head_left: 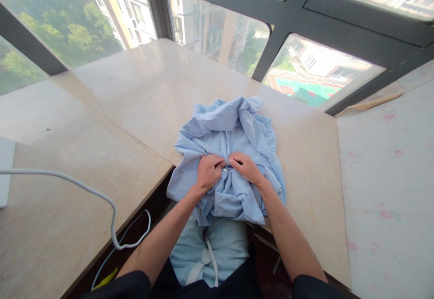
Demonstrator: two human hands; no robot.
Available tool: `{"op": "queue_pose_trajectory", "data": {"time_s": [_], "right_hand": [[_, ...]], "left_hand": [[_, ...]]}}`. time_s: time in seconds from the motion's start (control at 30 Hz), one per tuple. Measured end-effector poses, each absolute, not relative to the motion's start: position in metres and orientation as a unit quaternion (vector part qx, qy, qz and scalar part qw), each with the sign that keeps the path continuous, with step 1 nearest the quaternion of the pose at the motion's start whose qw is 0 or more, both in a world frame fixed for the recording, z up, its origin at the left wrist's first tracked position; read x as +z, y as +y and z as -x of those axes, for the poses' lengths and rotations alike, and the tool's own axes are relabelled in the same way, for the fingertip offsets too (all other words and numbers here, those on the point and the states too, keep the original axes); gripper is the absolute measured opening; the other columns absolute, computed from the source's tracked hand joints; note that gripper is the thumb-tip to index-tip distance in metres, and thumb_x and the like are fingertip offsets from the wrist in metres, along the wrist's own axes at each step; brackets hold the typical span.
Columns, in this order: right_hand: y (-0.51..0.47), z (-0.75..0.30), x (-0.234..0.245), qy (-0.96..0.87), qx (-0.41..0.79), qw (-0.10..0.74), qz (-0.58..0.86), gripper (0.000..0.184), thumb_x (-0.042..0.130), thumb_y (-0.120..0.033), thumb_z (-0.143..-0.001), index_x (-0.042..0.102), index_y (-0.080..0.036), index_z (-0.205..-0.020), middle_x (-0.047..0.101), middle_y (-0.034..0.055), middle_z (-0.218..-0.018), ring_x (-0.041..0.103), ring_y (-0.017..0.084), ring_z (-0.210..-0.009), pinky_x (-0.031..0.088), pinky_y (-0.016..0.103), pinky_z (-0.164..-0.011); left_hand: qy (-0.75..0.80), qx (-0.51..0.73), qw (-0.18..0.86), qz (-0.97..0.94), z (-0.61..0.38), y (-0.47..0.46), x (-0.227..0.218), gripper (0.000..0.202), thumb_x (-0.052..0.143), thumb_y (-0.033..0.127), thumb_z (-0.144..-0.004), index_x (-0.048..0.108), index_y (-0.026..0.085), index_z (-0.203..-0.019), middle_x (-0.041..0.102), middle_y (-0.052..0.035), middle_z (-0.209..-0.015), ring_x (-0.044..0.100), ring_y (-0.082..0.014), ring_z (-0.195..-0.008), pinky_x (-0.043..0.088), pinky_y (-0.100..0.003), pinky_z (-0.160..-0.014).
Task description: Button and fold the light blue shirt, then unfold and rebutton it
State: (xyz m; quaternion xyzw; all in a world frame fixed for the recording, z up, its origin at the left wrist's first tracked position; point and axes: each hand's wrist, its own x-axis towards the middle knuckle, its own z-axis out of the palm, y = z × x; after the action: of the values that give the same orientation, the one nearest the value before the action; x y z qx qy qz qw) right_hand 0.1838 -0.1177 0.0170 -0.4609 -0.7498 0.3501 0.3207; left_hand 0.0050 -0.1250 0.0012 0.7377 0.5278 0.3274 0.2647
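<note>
A light blue button-up shirt [217,138] lies crumpled at the front edge of the stone-topped ledge, its lower folds hanging over toward my lap. My left hand [209,171] pinches the shirt's front placket near the middle, fingers closed on the cloth. Close beside it, my right hand [247,167] pinches the same placket from the other side, its fingertips almost meeting those of the left. A small pale button [225,170] shows just below the fingertips. Whether the fingers hold a button between them is hidden.
A white cable [81,183] runs from a white object [6,168] at the left and loops over the ledge's edge [135,211]. Framed windows [217,32] stand behind the ledge [142,86]. Floral wallpaper [386,177] covers the wall at right.
</note>
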Motion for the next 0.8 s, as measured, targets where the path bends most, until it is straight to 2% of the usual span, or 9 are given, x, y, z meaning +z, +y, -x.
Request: {"op": "queue_pose_trajectory", "data": {"time_s": [0.37,0.47,0.6,0.8], "right_hand": [[-0.122,-0.186,0.022,-0.726,0.384,0.318,0.474,0.021,0.054,-0.033,-0.092,0.065,-0.020,-0.078,0.067,0.0028,-0.085,0.060,0.017,-0.084,0.045,0.030,-0.082],[-0.121,-0.182,0.018,-0.744,0.347,0.314,0.477,0.019,0.052,-0.026,-0.090,0.062,-0.020,-0.076,0.065,0.0032,-0.083,0.059,0.017,-0.083,0.043,0.030,-0.080],[-0.120,-0.172,0.008,-0.764,0.251,0.290,0.518,0.020,0.051,-0.018,-0.085,0.054,-0.020,-0.065,0.061,0.0027,-0.074,0.053,0.018,-0.075,0.038,0.031,-0.072],[-0.123,-0.165,0.005,-0.738,0.227,0.329,0.543,0.016,0.051,-0.022,-0.087,0.061,-0.020,-0.076,0.065,0.0043,-0.081,0.057,0.019,-0.080,0.040,0.033,-0.077]], "left_hand": [[0.518,0.362,0.303,-0.714,-0.004,-0.121,0.004,0.019,0.061,0.013,-0.082,0.078,0.021,-0.081,0.074,-0.0027,-0.075,0.063,-0.0178,-0.073,0.044,-0.030,-0.074],[0.504,0.388,0.336,-0.694,-0.005,-0.121,0.005,0.018,0.061,0.014,-0.082,0.078,0.021,-0.080,0.073,-0.0018,-0.075,0.062,-0.0166,-0.072,0.045,-0.028,-0.073],[0.490,0.418,0.378,-0.665,-0.010,-0.123,0.006,0.015,0.061,0.019,-0.083,0.076,0.022,-0.080,0.073,-0.0012,-0.078,0.063,-0.0159,-0.074,0.046,-0.027,-0.073],[0.504,0.475,0.377,-0.615,-0.011,-0.127,0.010,0.015,0.058,0.026,-0.087,0.069,0.019,-0.082,0.068,-0.0020,-0.079,0.060,-0.0161,-0.075,0.045,-0.027,-0.073]]}}
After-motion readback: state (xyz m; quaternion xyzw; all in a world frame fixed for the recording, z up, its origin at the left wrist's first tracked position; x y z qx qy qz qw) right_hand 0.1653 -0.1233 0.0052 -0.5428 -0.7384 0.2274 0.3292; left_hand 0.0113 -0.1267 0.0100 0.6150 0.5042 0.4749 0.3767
